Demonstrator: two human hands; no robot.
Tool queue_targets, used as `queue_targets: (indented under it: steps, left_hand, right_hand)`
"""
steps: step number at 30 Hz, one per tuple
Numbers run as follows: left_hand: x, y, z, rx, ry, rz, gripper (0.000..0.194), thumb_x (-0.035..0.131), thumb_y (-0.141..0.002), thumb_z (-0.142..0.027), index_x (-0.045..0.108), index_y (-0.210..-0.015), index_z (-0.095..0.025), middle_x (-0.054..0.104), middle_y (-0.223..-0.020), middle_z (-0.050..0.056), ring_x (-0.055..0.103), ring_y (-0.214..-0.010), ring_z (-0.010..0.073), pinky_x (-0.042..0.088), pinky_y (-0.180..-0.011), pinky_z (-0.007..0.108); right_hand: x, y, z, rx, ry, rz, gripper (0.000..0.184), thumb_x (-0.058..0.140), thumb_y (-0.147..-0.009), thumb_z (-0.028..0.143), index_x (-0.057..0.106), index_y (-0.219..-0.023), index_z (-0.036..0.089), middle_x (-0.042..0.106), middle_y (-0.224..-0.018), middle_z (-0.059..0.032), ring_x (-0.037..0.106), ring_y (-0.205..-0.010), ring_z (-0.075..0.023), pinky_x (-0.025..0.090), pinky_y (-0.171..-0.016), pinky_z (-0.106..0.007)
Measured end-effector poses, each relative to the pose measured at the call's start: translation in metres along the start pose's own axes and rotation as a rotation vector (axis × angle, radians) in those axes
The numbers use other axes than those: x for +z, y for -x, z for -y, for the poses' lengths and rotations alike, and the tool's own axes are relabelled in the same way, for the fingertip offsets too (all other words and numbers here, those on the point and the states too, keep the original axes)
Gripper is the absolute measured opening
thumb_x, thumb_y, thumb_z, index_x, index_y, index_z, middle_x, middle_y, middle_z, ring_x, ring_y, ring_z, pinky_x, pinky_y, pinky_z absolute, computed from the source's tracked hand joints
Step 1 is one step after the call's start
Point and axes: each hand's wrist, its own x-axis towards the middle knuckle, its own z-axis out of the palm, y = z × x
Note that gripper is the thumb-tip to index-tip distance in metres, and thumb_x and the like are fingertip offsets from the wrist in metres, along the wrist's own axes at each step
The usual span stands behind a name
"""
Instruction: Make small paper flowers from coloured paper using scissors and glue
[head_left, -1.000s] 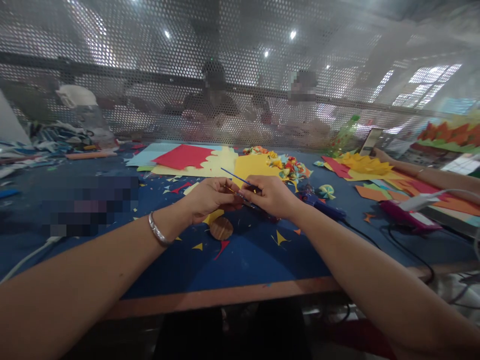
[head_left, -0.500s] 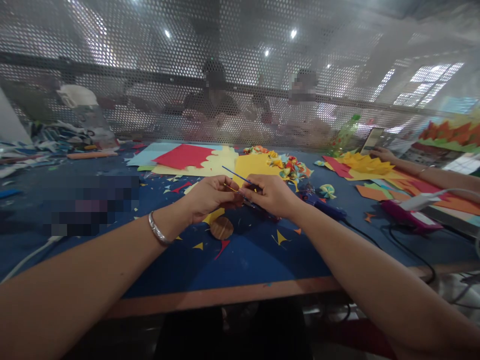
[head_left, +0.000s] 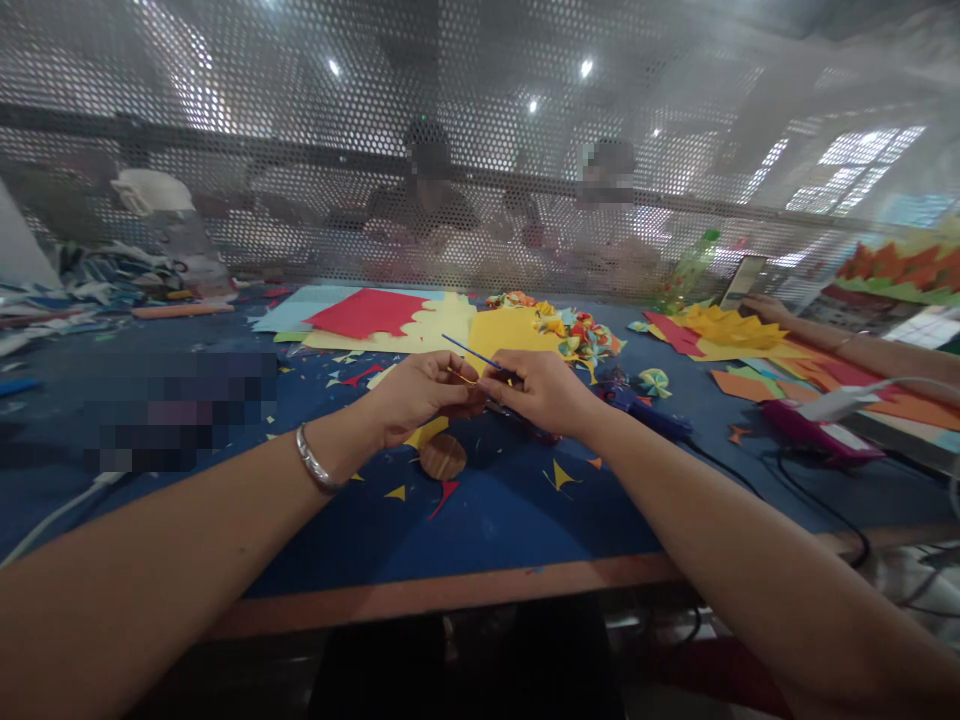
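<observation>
Over the middle of the blue table (head_left: pixel 480 540), my two hands meet at the fingertips. My right hand (head_left: pixel 544 385) is closed on a thin blue stick (head_left: pixel 471 352), which slants up to the left past the fingers. My left hand (head_left: pixel 416 398) pinches a small, narrow yellow piece (head_left: pixel 466 378), probably paper; the fingers hide most of it. Just below the hands lies a round wooden disc (head_left: pixel 442 457), with a yellow paper piece (head_left: pixel 427 431) behind it. Beyond the hands are a yellow sheet (head_left: pixel 514 326) and a heap of small colourful paper pieces (head_left: pixel 592 336).
A dark blue tool, like a glue gun (head_left: pixel 660 418), lies right with its cord trailing. A red sheet (head_left: pixel 367 312) lies among others at the back. Paper scraps (head_left: pixel 559 475) dot the tabletop. Another person's arm (head_left: pixel 862 350) reaches in at right. A perforated screen (head_left: pixel 300 200) stands behind.
The blue stick's tip has shifted very slightly left and down. Both hands stay in nearly the same place.
</observation>
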Motion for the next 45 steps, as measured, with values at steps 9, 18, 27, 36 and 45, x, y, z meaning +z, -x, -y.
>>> queue_targets:
  steps: [9,18,27,36,45]
  left_hand:
    - [-0.0005,-0.0002,0.0006,0.008,-0.008,0.004,0.037,0.083,-0.061,-0.018,0.055,-0.086,-0.015,0.069,-0.071,0.0,0.066,-0.062,0.0106,0.05,-0.064,0.024]
    - [-0.0001,0.0004,0.0008,0.004,-0.009,0.008,0.036,0.082,-0.061,-0.016,0.057,-0.087,-0.015,0.069,-0.072,0.0,0.066,-0.064,0.0108,0.05,-0.065,0.024]
    - [0.0009,0.0006,-0.0004,-0.009,-0.018,-0.014,0.037,0.082,-0.061,-0.016,0.057,-0.087,-0.015,0.07,-0.072,0.001,0.066,-0.062,0.0107,0.05,-0.064,0.024]
    - [0.0009,0.0,0.001,-0.004,-0.026,-0.013,0.034,0.08,-0.064,-0.014,0.057,-0.089,-0.015,0.07,-0.073,0.001,0.066,-0.062,0.0103,0.05,-0.064,0.024]
    - [0.0012,0.0,-0.0004,-0.016,-0.035,-0.018,0.031,0.079,-0.066,-0.014,0.058,-0.089,-0.015,0.07,-0.072,0.001,0.066,-0.062,0.0099,0.05,-0.065,0.023]
  right_hand:
    - [-0.0003,-0.0005,0.0,0.002,0.017,0.011,0.022,0.053,-0.09,0.034,0.06,-0.082,0.015,0.055,-0.068,0.0003,0.041,-0.06,-0.0105,0.028,-0.059,-0.024]
    - [-0.0003,0.0,-0.0004,0.0,0.031,0.01,0.021,0.053,-0.091,0.034,0.062,-0.084,0.015,0.058,-0.07,-0.0005,0.043,-0.06,-0.0104,0.03,-0.06,-0.024]
    - [-0.0001,0.0001,0.0004,-0.006,0.039,0.002,0.021,0.054,-0.09,0.033,0.062,-0.082,0.015,0.058,-0.07,-0.0003,0.044,-0.061,-0.0105,0.029,-0.059,-0.024]
    - [-0.0001,-0.0005,0.001,-0.01,0.046,0.008,0.02,0.054,-0.09,0.032,0.063,-0.084,0.015,0.059,-0.07,-0.0004,0.044,-0.06,-0.0104,0.03,-0.06,-0.024]
    - [-0.0013,0.0003,0.0014,0.005,0.05,0.025,0.021,0.054,-0.091,0.034,0.063,-0.085,0.016,0.057,-0.068,0.0003,0.041,-0.059,-0.0104,0.029,-0.059,-0.024]
